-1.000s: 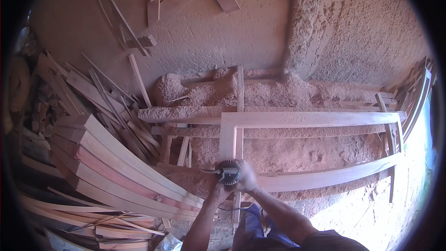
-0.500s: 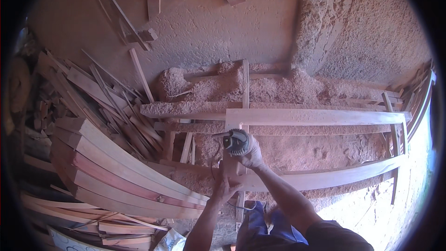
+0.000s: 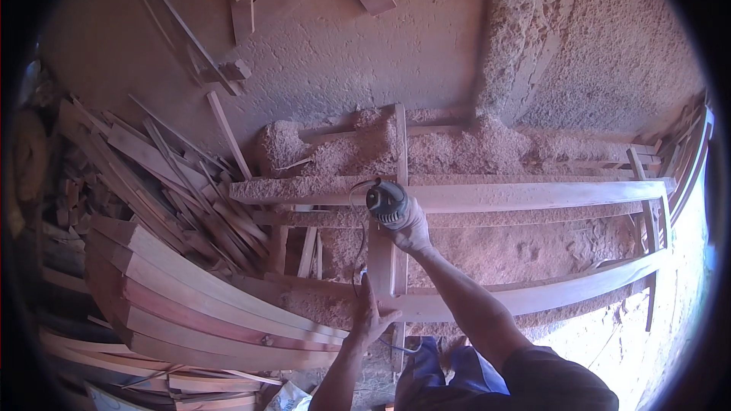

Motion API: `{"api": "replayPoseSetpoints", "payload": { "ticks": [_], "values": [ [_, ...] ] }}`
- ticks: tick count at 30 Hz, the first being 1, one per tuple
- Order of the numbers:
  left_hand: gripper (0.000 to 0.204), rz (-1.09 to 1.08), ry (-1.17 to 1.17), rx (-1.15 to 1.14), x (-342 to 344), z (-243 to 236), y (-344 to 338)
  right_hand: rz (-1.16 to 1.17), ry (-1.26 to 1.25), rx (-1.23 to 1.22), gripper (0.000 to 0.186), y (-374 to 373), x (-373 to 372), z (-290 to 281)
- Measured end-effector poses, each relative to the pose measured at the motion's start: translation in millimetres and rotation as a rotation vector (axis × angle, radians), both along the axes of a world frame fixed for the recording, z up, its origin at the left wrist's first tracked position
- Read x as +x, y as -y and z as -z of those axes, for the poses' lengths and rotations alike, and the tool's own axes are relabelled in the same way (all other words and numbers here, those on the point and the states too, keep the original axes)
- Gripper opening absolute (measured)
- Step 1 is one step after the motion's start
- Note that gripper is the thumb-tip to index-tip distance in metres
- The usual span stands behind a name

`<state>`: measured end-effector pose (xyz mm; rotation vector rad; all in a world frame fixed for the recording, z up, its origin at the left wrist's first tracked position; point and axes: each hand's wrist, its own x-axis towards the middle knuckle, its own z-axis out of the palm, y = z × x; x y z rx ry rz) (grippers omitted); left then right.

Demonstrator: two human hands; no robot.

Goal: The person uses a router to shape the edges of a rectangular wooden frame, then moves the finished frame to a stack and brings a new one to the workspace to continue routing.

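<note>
My right hand (image 3: pixel 411 233) is wrapped round a dark corded power sander (image 3: pixel 388 204), which sits at the upper left corner of a pale wooden frame (image 3: pixel 518 196). The sander's underside is hidden. Along the frame's left member, at its lower left corner, my left hand (image 3: pixel 371 323) rests with fingers stretched upward and the thumb spread to the right over the wood. A thin cord (image 3: pixel 358 237) loops down to the left of the sander. The long frame lies across narrow wooden supports (image 3: pixel 401 137).
Thick heaps of sawdust (image 3: pixel 343 154) cover the bench behind the frame. A stack of curved boards (image 3: pixel 205 289) stands close on my left, with loose timber offcuts (image 3: pixel 171 156) beyond. A rough wall (image 3: pixel 365 53) rises at the back. Bright light falls at right.
My right hand has moved the sander slightly farther away, up the frame's left member to its far corner. My left hand stays near the lower corner, its fingers more stretched.
</note>
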<state>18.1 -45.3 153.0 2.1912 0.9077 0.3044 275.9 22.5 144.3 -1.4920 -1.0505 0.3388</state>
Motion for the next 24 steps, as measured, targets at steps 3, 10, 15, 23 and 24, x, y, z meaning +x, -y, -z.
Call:
{"api": "replayPoseSetpoints", "payload": {
  "ticks": [3,10,15,23,24],
  "values": [
    [0.135,-0.019,0.01,0.002,0.9,-5.3,2.0,0.044,-0.007,-0.002,0.071,-2.3,0.1,-3.4],
    [0.132,-0.006,-0.015,0.0,2.0,-4.6,1.1,0.114,0.031,0.053,0.078,-7.2,4.1,2.1],
    [0.135,-0.007,-0.053,-0.124,0.7,-9.1,0.3,0.18,0.023,-0.015,0.079,-5.6,-3.7,-3.5],
    [0.132,-0.001,-0.117,0.009,-1.0,-2.2,2.2,0.318,0.039,-0.028,0.078,-8.4,-17.9,1.4],
    [0.132,-0.003,-0.114,0.008,-0.9,-2.6,1.9,0.324,0.041,-0.039,0.081,-9.4,-18.3,2.2]
  ]
}}
